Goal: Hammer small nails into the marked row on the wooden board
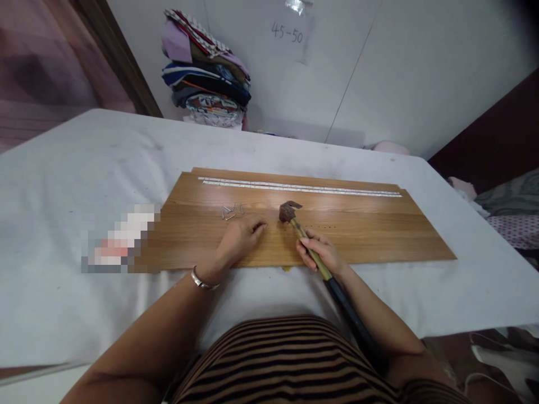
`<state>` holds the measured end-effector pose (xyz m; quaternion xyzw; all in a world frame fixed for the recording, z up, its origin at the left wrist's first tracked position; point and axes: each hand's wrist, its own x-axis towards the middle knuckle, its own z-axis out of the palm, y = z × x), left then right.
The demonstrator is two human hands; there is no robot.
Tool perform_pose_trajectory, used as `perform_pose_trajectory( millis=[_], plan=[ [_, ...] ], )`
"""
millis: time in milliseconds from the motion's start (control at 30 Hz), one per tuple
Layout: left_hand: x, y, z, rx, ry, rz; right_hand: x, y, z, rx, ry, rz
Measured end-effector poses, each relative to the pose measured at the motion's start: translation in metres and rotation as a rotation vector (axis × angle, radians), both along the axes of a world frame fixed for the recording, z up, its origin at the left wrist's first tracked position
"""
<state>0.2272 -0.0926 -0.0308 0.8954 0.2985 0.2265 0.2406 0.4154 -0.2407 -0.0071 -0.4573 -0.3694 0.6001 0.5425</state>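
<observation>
A long wooden board (379, 235) lies on a white-covered table (63, 185). My right hand (322, 252) is closed around the handle of a claw hammer (290, 212), whose rusty head rests on the board. My left hand (242, 235) rests on the board just left of the hammer head, fingers drawn together at the tips; whether they pinch anything is too small to make out. A small pile of loose nails (232, 211) lies beyond my left hand. A row of small nail marks (320, 227) runs right of the hammer head. A thin white strip (301, 187) runs along the board's far edge.
A stack of folded clothes (206, 67) sits against the white wall behind the table. A paper note reading 45-50 (287, 32) hangs on the wall. A blurred patch (120, 238) lies left of the board. Bedding shows at the far right (514, 213).
</observation>
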Motion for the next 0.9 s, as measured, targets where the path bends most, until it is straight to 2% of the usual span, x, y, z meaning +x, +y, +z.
perform_pose_trajectory(
  millis=[900],
  plan=[
    [0.0006, -0.0005, 0.0011, 0.007, 0.021, 0.010, 0.0008, 0.0000, -0.0053, -0.011, 0.022, -0.005]
  ],
)
